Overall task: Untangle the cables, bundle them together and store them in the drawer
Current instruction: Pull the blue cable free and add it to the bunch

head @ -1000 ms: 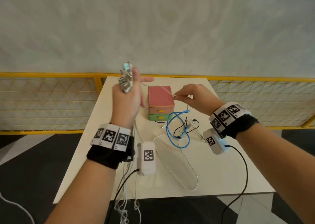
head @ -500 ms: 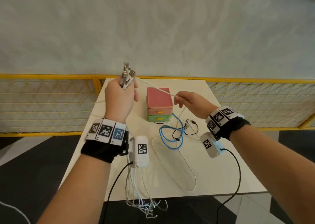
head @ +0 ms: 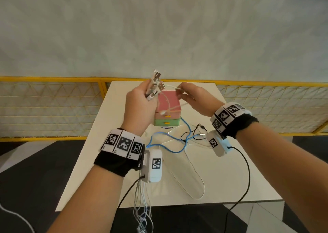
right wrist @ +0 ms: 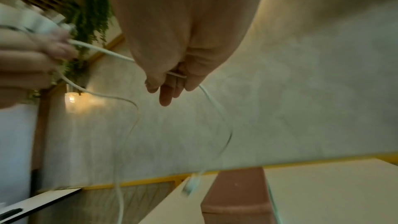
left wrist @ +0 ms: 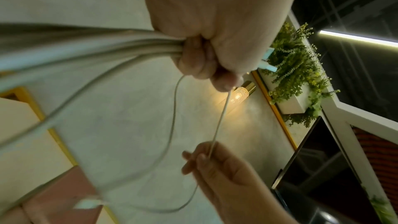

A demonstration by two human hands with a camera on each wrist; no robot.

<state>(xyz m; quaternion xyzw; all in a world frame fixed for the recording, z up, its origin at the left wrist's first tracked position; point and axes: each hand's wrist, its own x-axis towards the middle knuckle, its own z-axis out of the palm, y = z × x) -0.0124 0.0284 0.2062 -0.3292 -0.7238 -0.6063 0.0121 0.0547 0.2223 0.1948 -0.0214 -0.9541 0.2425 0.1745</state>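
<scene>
My left hand [head: 140, 105] is raised over the table and grips a bundle of white cables [left wrist: 90, 52]; their USB plugs [head: 155, 85] stick up above the fist. My right hand [head: 188, 96] is close beside it and pinches one white cable [head: 171, 87] that runs from the bundle. That cable's free end [head: 164, 111] dangles in front of the small drawer box [head: 167, 108], which has a pink top and a green bottom drawer. The bundle's tails [head: 142, 213] hang below the table's near edge. A blue cable [head: 170, 142] and a black cable [head: 194, 133] lie tangled on the table.
A thin white cable loop [head: 195, 179] lies on the cream table [head: 230, 179] toward the near edge. A yellow mesh railing [head: 49, 106] runs behind the table against a grey wall. Dark floor lies around the table.
My right hand has moved up and left, close to the left hand, sliding along the white cable. The cable's free end has lifted off the table and now hangs before the drawer box.
</scene>
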